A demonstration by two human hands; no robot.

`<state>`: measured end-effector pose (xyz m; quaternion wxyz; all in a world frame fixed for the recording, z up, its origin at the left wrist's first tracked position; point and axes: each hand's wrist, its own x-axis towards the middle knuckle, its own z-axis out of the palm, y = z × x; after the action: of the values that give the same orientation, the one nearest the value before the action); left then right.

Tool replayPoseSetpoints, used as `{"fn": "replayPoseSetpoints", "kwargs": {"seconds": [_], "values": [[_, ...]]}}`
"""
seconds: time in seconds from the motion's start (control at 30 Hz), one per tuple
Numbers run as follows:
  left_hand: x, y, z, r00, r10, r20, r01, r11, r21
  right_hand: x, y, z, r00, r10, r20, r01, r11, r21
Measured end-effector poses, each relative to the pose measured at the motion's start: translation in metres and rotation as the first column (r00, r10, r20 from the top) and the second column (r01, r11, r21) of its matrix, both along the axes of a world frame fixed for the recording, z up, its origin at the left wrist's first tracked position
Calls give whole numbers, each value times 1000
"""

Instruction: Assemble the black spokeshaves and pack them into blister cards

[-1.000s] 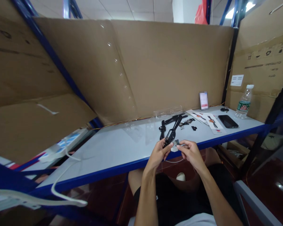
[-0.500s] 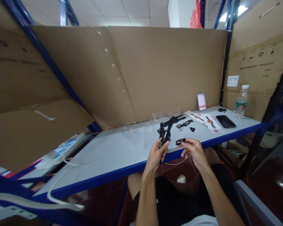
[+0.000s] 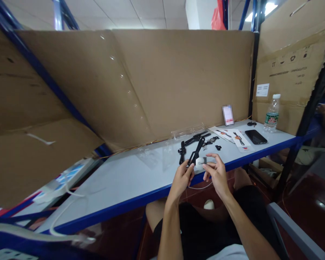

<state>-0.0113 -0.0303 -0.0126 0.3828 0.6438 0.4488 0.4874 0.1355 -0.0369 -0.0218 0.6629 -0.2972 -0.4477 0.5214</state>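
Observation:
My left hand grips a long black plastic handle by its open, fork-like end, the other end pointing up and away. Between the fingertips of my right hand is a small flat piece, its face bright white in the light. It sits right beside the handle's forked end; whether they touch I cannot tell. Beyond my left hand lie a black part and another black handle. Small metal pieces and a small black part rest behind my right hand.
Printed cards, a black phone and a water bottle stand or lie to the right. Clear plastic packaging lies left of the parts. Cardboard walls the back; the table has a blue front edge.
My right hand has brought the small piece left, up to the handle. The piece looked dark before and now shows a bright face. The view has shifted slightly.

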Motion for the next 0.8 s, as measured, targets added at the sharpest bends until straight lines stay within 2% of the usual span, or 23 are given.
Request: {"fn": "replayPoseSetpoints", "kwargs": {"seconds": [0.2,0.33,0.47,0.63,0.8], "values": [[2,-5,4,1000,-13,-11,13,1000,-13,-8,-1,-7,990,-106,96,105,994,20],[1,-6,4,999,-28,-16,28,999,-18,-9,0,-9,979,-120,167,120,993,9],[0,-4,2,997,-60,-54,60,998,-13,-12,0,-10,980,-88,179,89,996,2],[0,-3,1,997,-27,-69,27,1000,8,-12,0,-11,983,-47,177,48,999,-6],[2,-5,2,999,-30,-23,30,1000,0,-7,3,-11,966,74,248,-72,997,-17]]}}
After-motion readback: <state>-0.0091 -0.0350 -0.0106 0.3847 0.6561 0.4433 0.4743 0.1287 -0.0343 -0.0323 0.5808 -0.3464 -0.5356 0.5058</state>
